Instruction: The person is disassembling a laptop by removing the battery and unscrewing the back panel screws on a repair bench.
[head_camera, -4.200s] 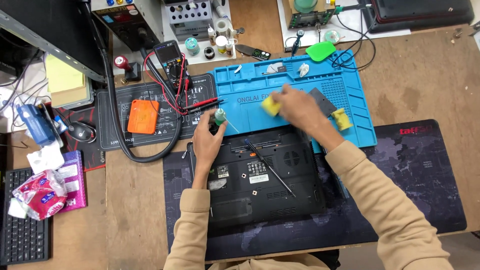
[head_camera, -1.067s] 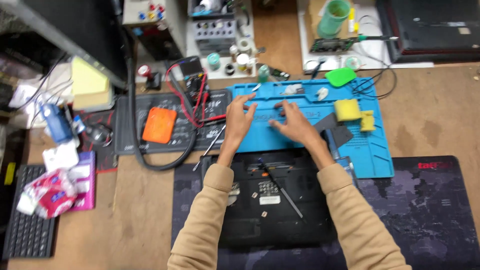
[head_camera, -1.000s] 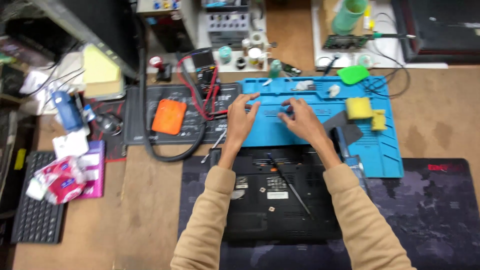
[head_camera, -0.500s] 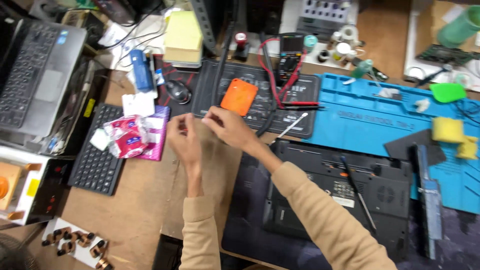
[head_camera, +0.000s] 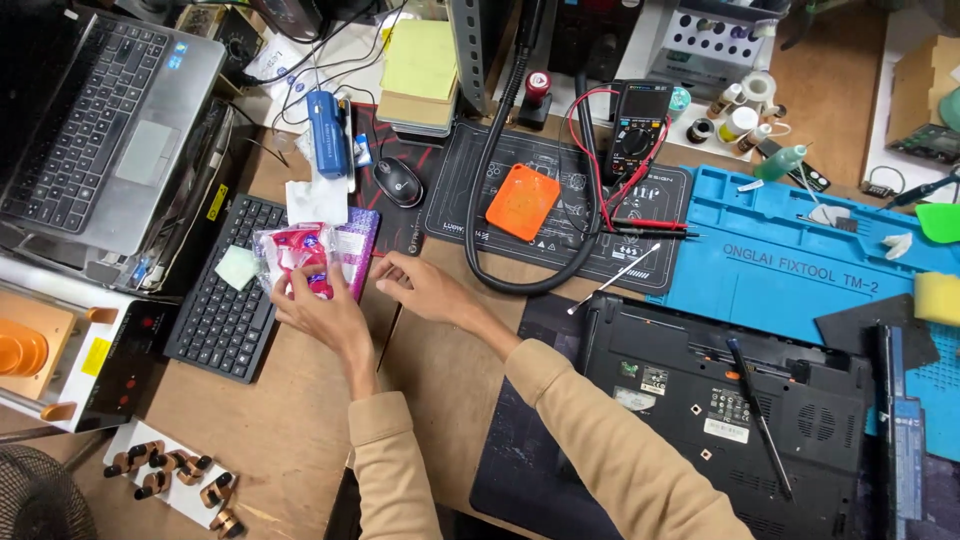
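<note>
My left hand (head_camera: 322, 312) grips a red-and-clear plastic packet (head_camera: 297, 258) that lies against a purple packet (head_camera: 356, 248), at the right edge of a small black keyboard (head_camera: 222, 302). My right hand (head_camera: 425, 290) rests on the wooden desk just right of the packets. Its fingers are spread and point at the purple packet's edge, and it holds nothing. Further right, an upturned black laptop (head_camera: 740, 395) lies on a dark mat with a screwdriver (head_camera: 760, 425) across its base.
A blue work mat (head_camera: 790, 275) lies at the right, with a yellow sponge (head_camera: 937, 297). An orange pad (head_camera: 522, 200), a multimeter (head_camera: 640, 115), a thick black cable (head_camera: 500, 270) and a cotton swab (head_camera: 612, 280) sit behind my right hand. At far left stands a silver laptop (head_camera: 100, 120).
Both hands left the blue mat and moved left across the desk to the packets by the keyboard. The view swung left with them. My left hand closed on the red packet.
</note>
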